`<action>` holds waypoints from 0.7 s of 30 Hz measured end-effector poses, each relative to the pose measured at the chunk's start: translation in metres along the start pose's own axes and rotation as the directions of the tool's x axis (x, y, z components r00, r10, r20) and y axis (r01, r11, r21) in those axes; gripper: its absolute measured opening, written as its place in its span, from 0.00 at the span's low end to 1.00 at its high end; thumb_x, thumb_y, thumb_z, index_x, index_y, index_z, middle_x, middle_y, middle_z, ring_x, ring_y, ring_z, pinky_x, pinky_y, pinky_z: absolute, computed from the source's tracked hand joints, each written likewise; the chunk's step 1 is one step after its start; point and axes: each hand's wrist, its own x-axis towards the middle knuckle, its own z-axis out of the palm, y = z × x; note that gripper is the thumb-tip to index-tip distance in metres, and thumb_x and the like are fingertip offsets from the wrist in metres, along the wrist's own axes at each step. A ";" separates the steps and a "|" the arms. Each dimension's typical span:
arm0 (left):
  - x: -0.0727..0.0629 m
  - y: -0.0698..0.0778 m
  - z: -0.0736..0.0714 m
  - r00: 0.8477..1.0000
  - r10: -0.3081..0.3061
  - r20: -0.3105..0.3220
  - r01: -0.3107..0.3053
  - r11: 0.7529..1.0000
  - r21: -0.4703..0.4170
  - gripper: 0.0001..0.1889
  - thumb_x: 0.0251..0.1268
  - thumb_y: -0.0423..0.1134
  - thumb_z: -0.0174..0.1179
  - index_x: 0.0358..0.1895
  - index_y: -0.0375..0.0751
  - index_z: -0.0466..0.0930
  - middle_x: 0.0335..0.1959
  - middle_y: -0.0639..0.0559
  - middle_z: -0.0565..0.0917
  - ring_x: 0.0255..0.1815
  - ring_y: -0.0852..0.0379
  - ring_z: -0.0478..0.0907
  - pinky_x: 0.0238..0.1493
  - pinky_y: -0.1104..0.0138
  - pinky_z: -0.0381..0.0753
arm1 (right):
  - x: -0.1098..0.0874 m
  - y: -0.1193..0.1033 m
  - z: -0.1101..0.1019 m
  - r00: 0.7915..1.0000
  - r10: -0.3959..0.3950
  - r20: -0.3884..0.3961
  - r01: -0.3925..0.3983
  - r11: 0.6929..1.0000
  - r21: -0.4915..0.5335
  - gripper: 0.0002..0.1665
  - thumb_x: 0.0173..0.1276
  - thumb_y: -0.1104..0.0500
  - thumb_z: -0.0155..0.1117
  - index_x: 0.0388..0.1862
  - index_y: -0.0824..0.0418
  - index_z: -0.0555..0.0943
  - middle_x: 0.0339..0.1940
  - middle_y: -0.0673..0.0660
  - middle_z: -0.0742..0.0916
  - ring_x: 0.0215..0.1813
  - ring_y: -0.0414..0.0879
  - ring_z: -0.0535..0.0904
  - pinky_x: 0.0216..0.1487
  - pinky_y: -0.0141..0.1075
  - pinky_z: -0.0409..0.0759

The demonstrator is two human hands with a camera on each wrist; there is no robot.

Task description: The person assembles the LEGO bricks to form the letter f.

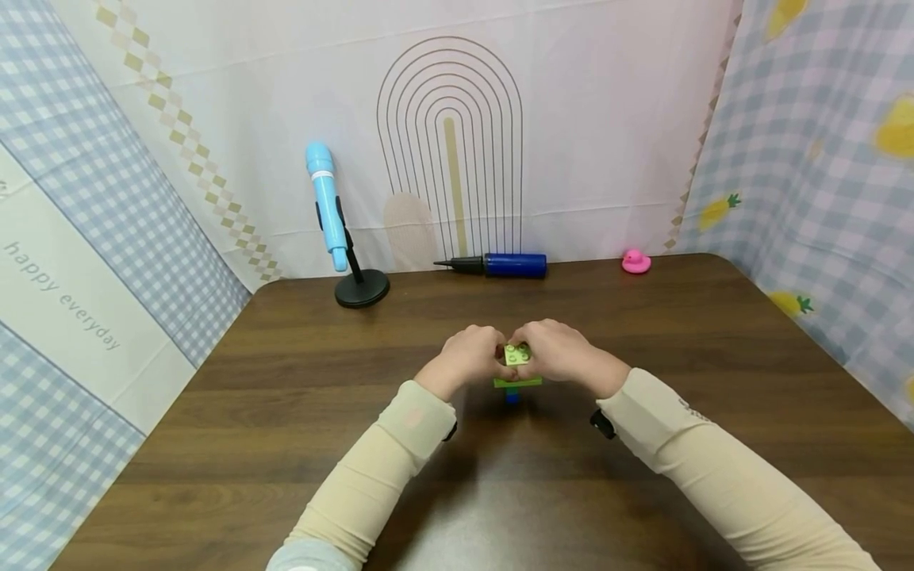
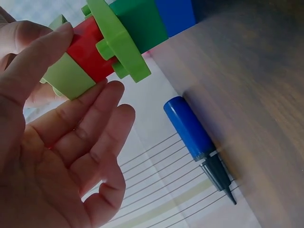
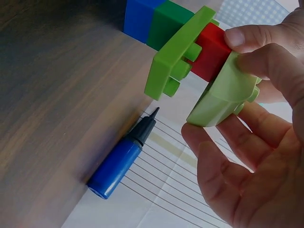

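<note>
A stack of toy building bricks stands upright on the table in front of me. From bottom to top it has a blue brick (image 3: 138,19), a dark green brick (image 3: 167,23), a bright green studded plate (image 3: 173,54), a red brick (image 3: 209,53) and a pale green brick (image 3: 223,92). My left hand (image 1: 471,354) pinches the pale green brick from the left, its thumb near the seam with the red one. From the right, my right hand (image 1: 560,357) grips the same pale green brick between thumb and fingers. In the head view, the hands hide the red brick.
Along the back of the wooden table (image 1: 286,388) lie a blue hand pump (image 1: 516,266) with a black nozzle and a pink toy duck (image 1: 635,262). At the back left, a light blue microphone (image 1: 327,202) leans on a black stand (image 1: 362,288). Patterned cloth hangs behind.
</note>
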 end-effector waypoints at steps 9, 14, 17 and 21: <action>0.000 0.004 0.000 0.999 -0.031 -0.009 0.031 0.999 0.035 0.13 0.43 0.50 0.66 0.25 0.46 0.76 0.18 0.58 0.74 0.21 0.60 0.69 0.20 0.68 0.67 | -0.002 0.000 0.000 1.000 -0.004 -0.006 0.005 0.999 0.033 0.19 0.49 0.58 0.66 0.42 0.62 0.79 0.29 0.50 0.79 0.27 0.44 0.69 0.25 0.33 0.66; 0.000 0.006 -0.001 0.998 -0.056 -0.014 0.056 0.997 0.049 0.13 0.42 0.50 0.66 0.28 0.47 0.78 0.19 0.59 0.74 0.22 0.60 0.69 0.19 0.67 0.67 | -0.006 0.000 0.000 0.999 -0.037 -0.034 0.038 0.999 0.037 0.19 0.50 0.59 0.66 0.42 0.64 0.79 0.31 0.51 0.80 0.28 0.44 0.70 0.27 0.33 0.67; -0.001 0.007 -0.001 0.998 -0.068 -0.012 0.068 0.996 0.059 0.13 0.41 0.51 0.66 0.25 0.48 0.77 0.18 0.59 0.74 0.22 0.60 0.70 0.19 0.67 0.67 | -0.006 0.003 0.002 0.998 -0.039 -0.042 0.041 0.998 0.057 0.19 0.51 0.59 0.65 0.43 0.63 0.79 0.32 0.52 0.80 0.29 0.44 0.70 0.29 0.34 0.68; 0.000 0.009 -0.002 0.997 -0.074 -0.008 0.075 0.995 0.068 0.13 0.41 0.52 0.66 0.23 0.50 0.76 0.19 0.60 0.75 0.23 0.61 0.70 0.19 0.67 0.67 | -0.006 0.011 0.008 0.999 -0.029 -0.036 0.033 0.993 0.110 0.21 0.53 0.58 0.65 0.47 0.62 0.78 0.35 0.52 0.81 0.31 0.44 0.71 0.31 0.34 0.68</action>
